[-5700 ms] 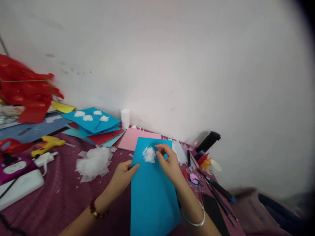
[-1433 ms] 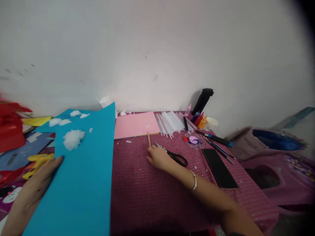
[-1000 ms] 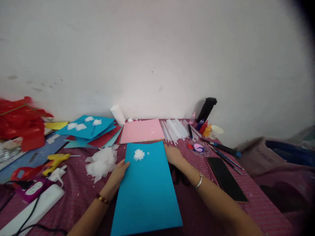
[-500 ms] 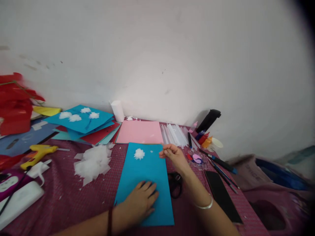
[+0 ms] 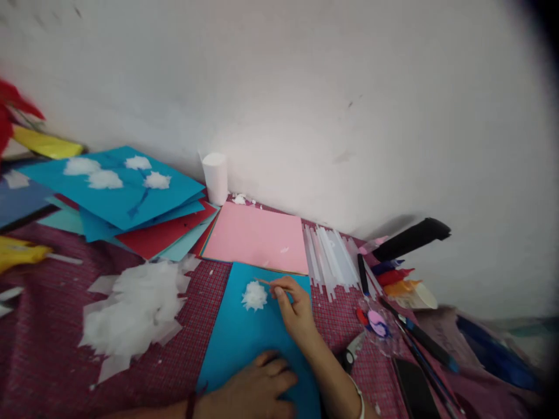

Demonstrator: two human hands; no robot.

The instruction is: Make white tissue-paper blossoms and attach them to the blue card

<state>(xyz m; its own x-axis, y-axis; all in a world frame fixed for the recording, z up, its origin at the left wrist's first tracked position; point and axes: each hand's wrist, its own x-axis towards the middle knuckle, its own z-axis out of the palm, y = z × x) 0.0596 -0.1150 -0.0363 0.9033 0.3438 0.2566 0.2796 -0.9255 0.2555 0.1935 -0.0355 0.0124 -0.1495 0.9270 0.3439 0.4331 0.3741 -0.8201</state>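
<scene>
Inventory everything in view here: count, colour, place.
large sheet: one, blue, front centre
paper tuft: one, white, on it
thin stick: one, tan, centre
tissue pile: one, white, left
paper stack: one, mixed colours, back left
stack tufts: four, white, atop it
pink sheet: one, pink, back centre
cylinder: one, white, back centre
clear sticks: several, clear, back right
bottles: several, mixed colours, right
pen: one, black, right
long object: one, black, right
tools: several, dark, right
phone: one, black, lower right
scissors: one, silver and black, right
glue gun: one, yellow, left
tablecloth: one, maroon, beneath
left hand: one, on large sheet
right hand: one, pinching thin stick
</scene>
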